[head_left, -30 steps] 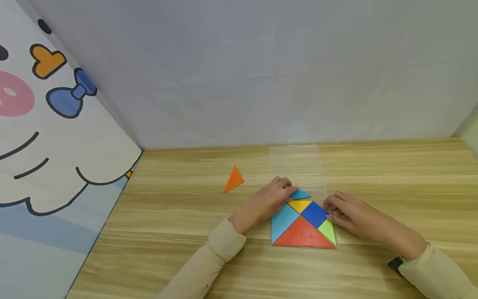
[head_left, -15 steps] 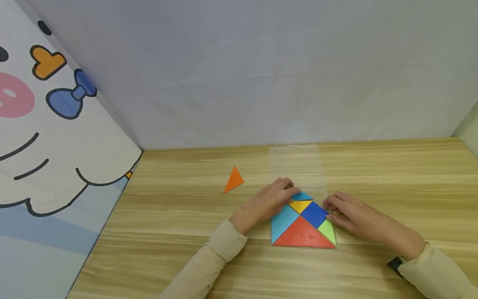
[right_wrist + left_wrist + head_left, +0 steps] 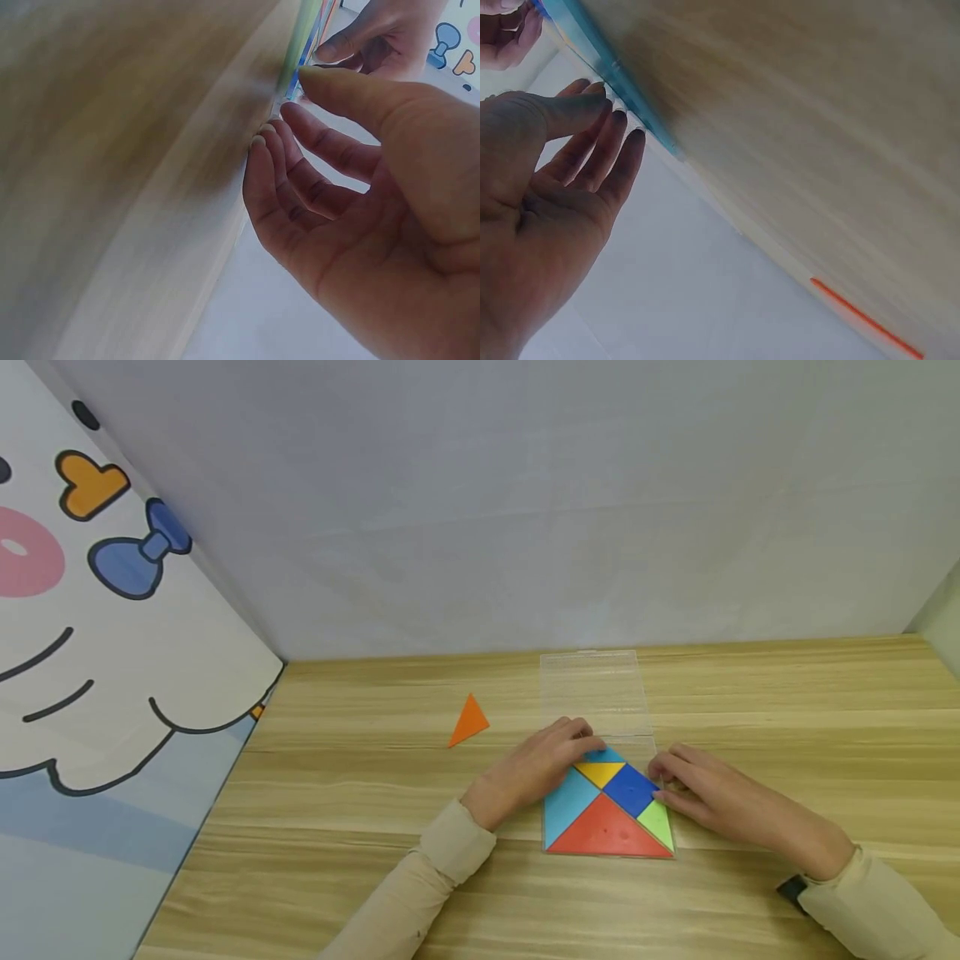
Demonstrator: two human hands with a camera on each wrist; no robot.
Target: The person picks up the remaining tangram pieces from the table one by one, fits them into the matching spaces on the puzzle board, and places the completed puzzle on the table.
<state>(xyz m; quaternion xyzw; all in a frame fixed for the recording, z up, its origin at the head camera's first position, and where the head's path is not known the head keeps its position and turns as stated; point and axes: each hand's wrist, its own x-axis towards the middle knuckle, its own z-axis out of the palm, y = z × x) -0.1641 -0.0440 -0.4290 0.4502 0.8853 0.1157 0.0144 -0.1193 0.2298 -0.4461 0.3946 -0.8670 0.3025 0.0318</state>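
A clear plastic tangram case [image 3: 544,839] lies on the table with coloured pieces fitted inside: a red triangle [image 3: 609,832], a light blue triangle [image 3: 567,808], a yellow triangle [image 3: 602,773], a dark blue square [image 3: 629,790] and a lime triangle [image 3: 657,825]. My left hand [image 3: 538,762] has its thumb and fingers on a blue tangram piece [image 3: 612,755] at the case's far side, covering part of it. On the right, my right hand [image 3: 708,787] grips the case's side edge, thumb over the dark blue square's corner and fingers curled at the edge.
An orange triangle [image 3: 469,721] lies on the wooden table [image 3: 345,793], left of the case. Behind the case its transparent lid [image 3: 592,693] is folded back flat. A pale cloth wall [image 3: 480,527] rises at the table's far edge, with a cartoon panel [image 3: 187,677] at left.
The blue tangram piece has slid right and toward the yellow triangle, and now sits flush against it. My left hand has shifted slightly right with it; my right hand stays put.
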